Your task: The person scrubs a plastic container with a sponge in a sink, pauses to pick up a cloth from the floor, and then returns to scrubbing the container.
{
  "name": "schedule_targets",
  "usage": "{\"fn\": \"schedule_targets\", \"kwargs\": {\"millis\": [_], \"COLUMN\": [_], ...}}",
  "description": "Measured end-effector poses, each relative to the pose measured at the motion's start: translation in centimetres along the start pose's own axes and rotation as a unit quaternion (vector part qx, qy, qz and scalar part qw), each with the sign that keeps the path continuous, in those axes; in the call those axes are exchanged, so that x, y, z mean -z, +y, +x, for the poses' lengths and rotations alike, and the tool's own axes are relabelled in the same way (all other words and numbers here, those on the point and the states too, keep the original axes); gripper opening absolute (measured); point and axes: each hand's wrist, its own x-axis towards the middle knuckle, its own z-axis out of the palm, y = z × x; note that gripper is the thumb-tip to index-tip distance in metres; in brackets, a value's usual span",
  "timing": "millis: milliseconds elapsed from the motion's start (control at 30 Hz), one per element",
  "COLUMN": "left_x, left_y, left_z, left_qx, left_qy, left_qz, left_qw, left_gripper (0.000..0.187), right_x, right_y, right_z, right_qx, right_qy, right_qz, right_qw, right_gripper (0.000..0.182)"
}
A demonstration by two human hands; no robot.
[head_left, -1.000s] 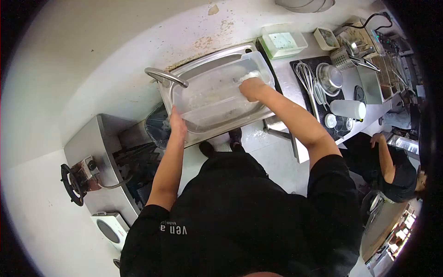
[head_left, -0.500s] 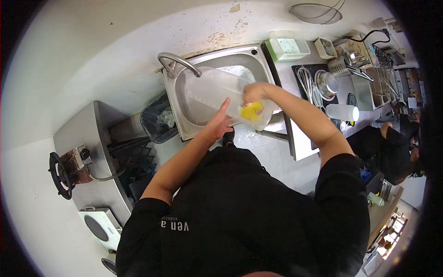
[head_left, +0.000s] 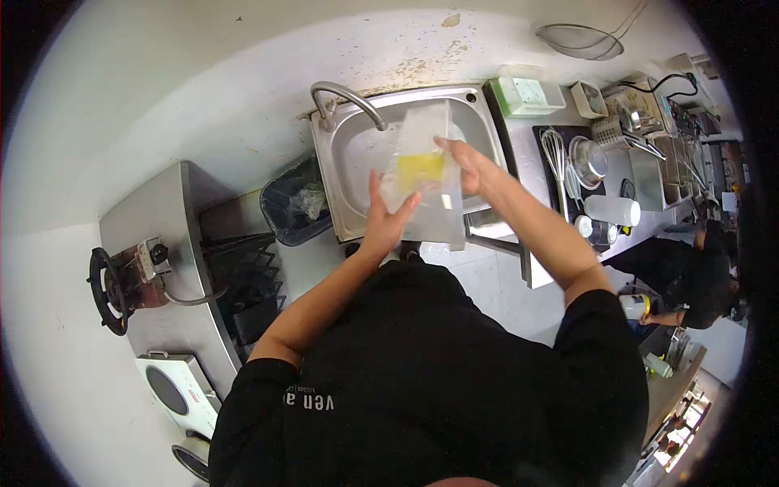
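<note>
A translucent plastic container (head_left: 445, 215), blurred by motion, is held between my two hands over the front of the steel sink (head_left: 329, 195). My left hand (head_left: 389, 215) grips its left side, thumb across the near face. On the right edge, near the top, my right hand (head_left: 466, 165) has hold of it. A yellow patch, like a sponge (head_left: 420, 167), shows at the container's middle between the hands; whether it lies inside or behind the wall I cannot tell. The curved tap (head_left: 353, 96) stands at the sink's back left.
Right of the sink, a counter holds a green-and-white box (head_left: 523, 96), a whisk (head_left: 554, 152), a metal bowl (head_left: 588, 160) and a white bottle (head_left: 613, 210). A black bin (head_left: 294, 213) stands left. Another person (head_left: 690, 272) works at far right, a hand on a yellow-and-white container (head_left: 634, 306).
The container has turned more upright and come nearer. My left hand, earlier apart with fingers spread, now grips it. My right hand has moved to its right edge, off the yellow item.
</note>
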Motion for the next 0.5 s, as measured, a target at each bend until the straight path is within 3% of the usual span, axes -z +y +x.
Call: {"fn": "schedule_targets", "kwargs": {"millis": [33, 100, 200, 300, 500], "left_x": [0.3, 0.6, 0.6, 1.5, 3.8], "left_y": [0.4, 1.4, 3.0, 2.4, 2.8], "left_z": [0.5, 1.4, 1.5, 3.1, 5.1], "left_qx": [-0.002, -0.063, -0.009, 0.027, 0.110], "left_qy": [0.003, 0.079, 0.051, 0.093, 0.061], "left_qz": [0.003, 0.291, 0.367, 0.372, 0.350], "left_qw": [1.000, 0.951, 0.929, 0.923, 0.928], "left_gripper": [0.099, 0.108, 0.118, 0.124, 0.116], "right_x": [-1.0, -1.2, -0.2, -2.9, -5.4], "right_y": [0.2, 1.6, 4.3, 5.0, 5.6], "right_z": [-0.1, 2.0, 7.2, 7.7, 6.9], "right_qx": [0.043, 0.076, 0.129, 0.157, 0.173], "right_qy": [-0.005, -0.027, -0.045, -0.031, -0.045], "right_qz": [0.090, 0.139, 0.180, 0.187, 0.103], "right_qw": [0.995, 0.987, 0.974, 0.969, 0.979], "right_gripper": [0.045, 0.048, 0.053, 0.051, 0.043]}}
